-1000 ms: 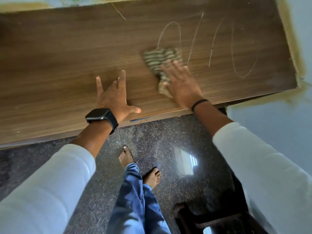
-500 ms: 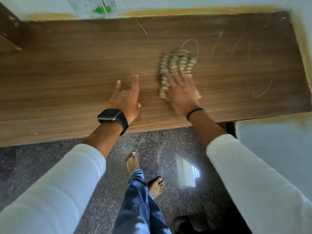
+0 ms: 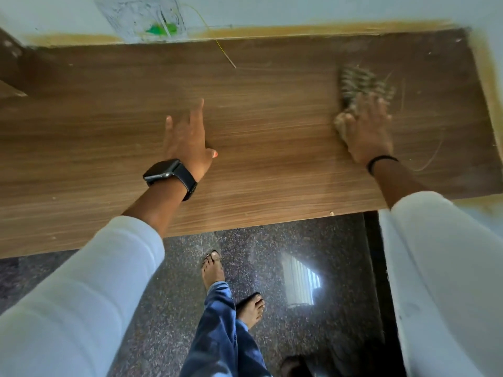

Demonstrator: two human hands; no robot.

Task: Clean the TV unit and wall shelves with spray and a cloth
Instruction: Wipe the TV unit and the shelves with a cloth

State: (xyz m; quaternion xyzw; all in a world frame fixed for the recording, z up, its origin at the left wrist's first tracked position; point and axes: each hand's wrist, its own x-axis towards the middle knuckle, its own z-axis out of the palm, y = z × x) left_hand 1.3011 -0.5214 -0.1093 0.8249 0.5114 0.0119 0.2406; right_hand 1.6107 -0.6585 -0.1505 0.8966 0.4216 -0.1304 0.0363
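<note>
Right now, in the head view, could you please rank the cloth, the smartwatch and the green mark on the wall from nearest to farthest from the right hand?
1. Cloth, under the right hand.
2. Smartwatch, on the left wrist.
3. Green mark, far left on the wall.

- The shelf [image 3: 258, 164] is a long board with wood grain, set against a pale wall; a yellowish strip runs along its far and right edges.
- A striped cloth [image 3: 359, 85] lies on the shelf near its right end, blurred.
- The right hand [image 3: 367, 131] lies flat on the near part of the cloth, fingers straight.
- The left hand [image 3: 187, 137] rests on the shelf around its middle, well left of the cloth, fingers spread.
- A thin yellow-green strand [image 3: 226, 57] lies on the shelf near its far edge, between the two hands.
- Faint curved streaks [image 3: 432, 156] mark the shelf right of the cloth.
- Below the shelf's near edge is a dark speckled floor [image 3: 168, 295] with two bare feet on it.
</note>
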